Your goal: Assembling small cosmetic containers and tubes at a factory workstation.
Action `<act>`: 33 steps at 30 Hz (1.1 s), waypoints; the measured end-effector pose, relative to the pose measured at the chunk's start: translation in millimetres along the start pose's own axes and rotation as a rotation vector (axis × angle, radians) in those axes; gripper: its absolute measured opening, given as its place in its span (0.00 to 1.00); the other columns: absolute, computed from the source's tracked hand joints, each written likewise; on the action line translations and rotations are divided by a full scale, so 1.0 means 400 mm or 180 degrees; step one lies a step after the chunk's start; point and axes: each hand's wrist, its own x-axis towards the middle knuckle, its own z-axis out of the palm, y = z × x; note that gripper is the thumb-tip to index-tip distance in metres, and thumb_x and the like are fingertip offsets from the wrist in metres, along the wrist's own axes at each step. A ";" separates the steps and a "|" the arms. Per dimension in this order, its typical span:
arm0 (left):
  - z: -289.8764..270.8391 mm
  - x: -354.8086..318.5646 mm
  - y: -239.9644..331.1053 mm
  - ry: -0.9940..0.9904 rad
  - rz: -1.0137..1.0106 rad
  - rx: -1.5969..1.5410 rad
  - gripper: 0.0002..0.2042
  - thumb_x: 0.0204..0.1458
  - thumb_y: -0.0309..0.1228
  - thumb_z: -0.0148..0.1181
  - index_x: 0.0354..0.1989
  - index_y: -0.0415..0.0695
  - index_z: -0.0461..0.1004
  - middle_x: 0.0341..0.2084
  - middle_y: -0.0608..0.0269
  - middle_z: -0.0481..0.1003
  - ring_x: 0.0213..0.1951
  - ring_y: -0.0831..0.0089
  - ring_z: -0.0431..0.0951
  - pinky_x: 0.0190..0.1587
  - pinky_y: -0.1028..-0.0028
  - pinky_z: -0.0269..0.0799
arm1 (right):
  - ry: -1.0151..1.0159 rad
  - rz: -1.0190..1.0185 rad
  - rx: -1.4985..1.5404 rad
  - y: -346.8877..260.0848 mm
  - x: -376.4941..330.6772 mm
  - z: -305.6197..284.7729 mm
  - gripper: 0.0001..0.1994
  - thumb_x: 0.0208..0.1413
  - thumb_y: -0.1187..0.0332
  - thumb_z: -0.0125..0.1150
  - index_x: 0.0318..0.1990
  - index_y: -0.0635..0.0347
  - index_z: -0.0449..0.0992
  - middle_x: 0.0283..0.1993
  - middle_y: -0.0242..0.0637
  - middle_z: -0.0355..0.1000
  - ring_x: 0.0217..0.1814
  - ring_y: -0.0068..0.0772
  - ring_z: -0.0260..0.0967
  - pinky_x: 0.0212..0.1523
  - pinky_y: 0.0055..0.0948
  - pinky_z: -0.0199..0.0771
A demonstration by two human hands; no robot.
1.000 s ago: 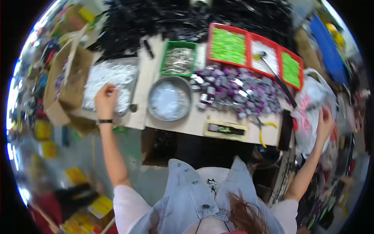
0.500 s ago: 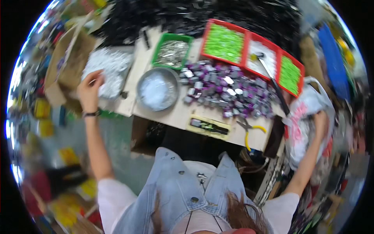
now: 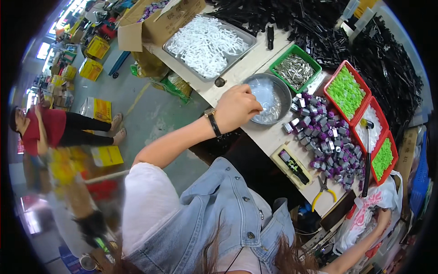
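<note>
My left hand (image 3: 237, 108), a watch on its wrist, hovers at the near left rim of a round metal bowl (image 3: 286, 108) of clear small pieces. Its fingers are curled together; whatever they may hold is hidden. Far to the right, my right hand (image 3: 382, 218) is at a white plastic bag (image 3: 360, 214) with pink print, its fingers out of sight among the plastic. Beside the bowl lies a pile of small grey and purple parts (image 3: 321, 132). A yellow holder (image 3: 292, 166) with a black and green piece in it sits at the table's near edge, by yellow-handled pliers (image 3: 324, 194).
A metal tray (image 3: 246, 39) of white pieces and a cardboard box (image 3: 175, 16) stand far left. Behind the bowl is a green tray (image 3: 315, 64) of metal pins. Red trays (image 3: 353, 121) hold green and white bits; a black-handled tool (image 3: 367, 160) leans across. Black strips (image 3: 392, 73) heap behind.
My left hand has gone from beside the tray of white pieces to the metal bowl, its fingers now curled. The view has turned; my right hand stays at the plastic bag.
</note>
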 end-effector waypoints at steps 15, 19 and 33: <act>-0.018 0.017 0.130 0.0318 -0.1210 -0.3370 0.06 0.47 0.20 0.64 0.35 0.37 0.81 0.31 0.62 0.80 0.34 0.79 0.74 0.37 0.78 0.67 | 0.1753 -0.1938 0.0693 -0.640 -0.611 -0.018 0.10 0.54 0.74 0.54 0.41 0.71 0.77 0.44 0.44 0.75 0.43 0.30 0.72 0.45 0.29 0.72; 0.009 -0.017 0.188 0.0458 -0.1209 -0.3972 0.07 0.48 0.18 0.63 0.37 0.34 0.80 0.32 0.58 0.78 0.36 0.77 0.74 0.40 0.79 0.67 | -0.0970 -0.1304 0.5392 -1.087 -0.804 0.039 0.08 0.53 0.77 0.58 0.39 0.72 0.79 0.35 0.43 0.77 0.35 0.30 0.73 0.36 0.26 0.71; -0.005 -0.087 0.167 0.0790 -0.1479 -0.4080 0.07 0.49 0.18 0.64 0.37 0.35 0.80 0.33 0.60 0.79 0.36 0.79 0.75 0.42 0.80 0.68 | -0.1372 -0.1627 0.5198 -1.224 -0.865 0.060 0.08 0.56 0.77 0.57 0.41 0.72 0.79 0.40 0.43 0.77 0.35 0.24 0.71 0.38 0.21 0.69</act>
